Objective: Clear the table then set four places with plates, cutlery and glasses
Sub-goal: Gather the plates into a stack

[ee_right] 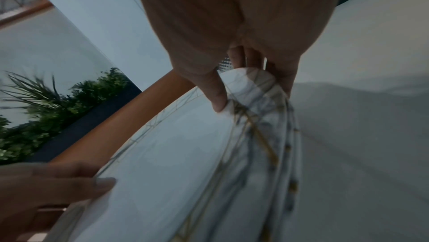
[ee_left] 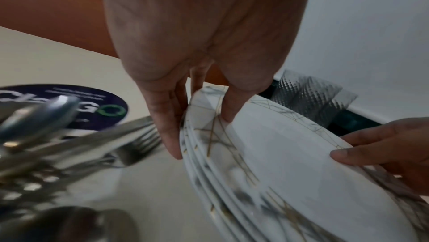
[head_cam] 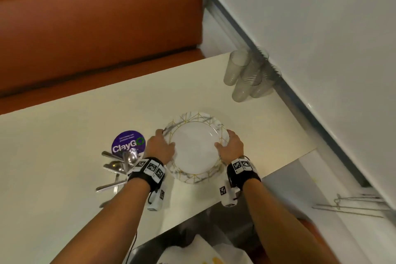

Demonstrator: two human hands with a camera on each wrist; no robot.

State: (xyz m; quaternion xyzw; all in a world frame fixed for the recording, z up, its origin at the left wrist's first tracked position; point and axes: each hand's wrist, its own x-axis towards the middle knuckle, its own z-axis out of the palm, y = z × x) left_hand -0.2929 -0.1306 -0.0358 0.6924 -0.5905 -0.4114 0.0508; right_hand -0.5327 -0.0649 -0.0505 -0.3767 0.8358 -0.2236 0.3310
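Observation:
A stack of several white plates [head_cam: 196, 148] with grey marbling and gold lines sits near the table's front right edge. My left hand [head_cam: 161, 146] grips the stack's left rim, thumb on top and fingers on the edge [ee_left: 169, 132]. My right hand [head_cam: 231, 146] grips the right rim the same way, thumb [ee_right: 218, 99] on the top plate [ee_right: 174, 163]. A pile of spoons and forks [head_cam: 119, 167] lies left of my left wrist, blurred in the left wrist view [ee_left: 69, 145]. Several clear glasses [head_cam: 248, 75] stand upside down at the far right by the wall.
The cream table [head_cam: 75, 135] carries a round purple ClayGo sticker [head_cam: 128, 142] beside the cutlery. An orange bench [head_cam: 96, 34] runs behind the table. A white wall [head_cam: 321, 38] borders the right side. A steel surface [head_cam: 214, 231] lies below the table's front edge.

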